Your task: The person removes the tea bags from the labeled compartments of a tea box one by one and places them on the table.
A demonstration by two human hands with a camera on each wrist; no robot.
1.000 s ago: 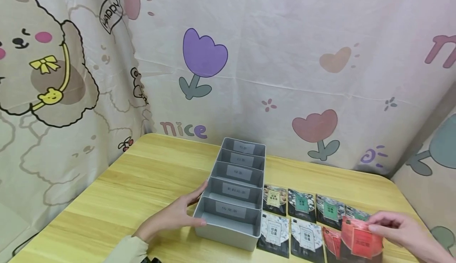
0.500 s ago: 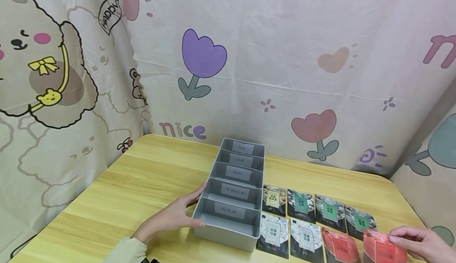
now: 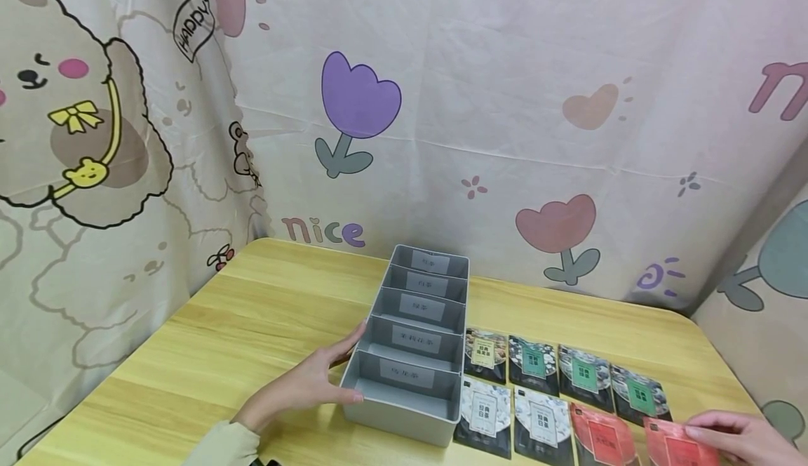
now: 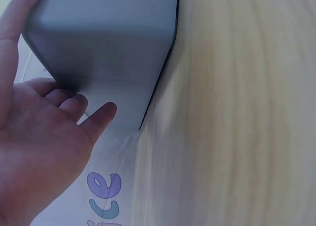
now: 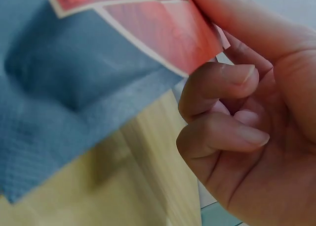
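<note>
A long grey divided box [image 3: 404, 417] stands on the table, its compartments one behind another with labelled dividers. My left hand [image 3: 309, 382] holds its near left corner, the thumb at the front rim and the fingers along the left wall. In the left wrist view, the box's smooth outer wall [image 4: 108, 53] lies against those fingers. My right hand [image 3: 735, 434] pinches a red and black tea packet [image 3: 682, 445] by its upper right corner, thumb on top. Close up in the right wrist view, that packet [image 5: 143, 33] is slightly tilted over the table, other fingers curled beside it.
Right of the box lie two rows of flat tea packets: a yellow-labelled one [image 3: 486, 354] and several green-labelled ones [image 3: 586, 376] behind, white ones [image 3: 485, 413] and another red one [image 3: 604, 438] in front. A printed curtain [image 3: 454, 136] hangs behind the wooden table [image 3: 265, 297].
My right hand has moved right and down with the red tea packet, off the other red one and to the right end of the front row. My left hand stays at the box.
</note>
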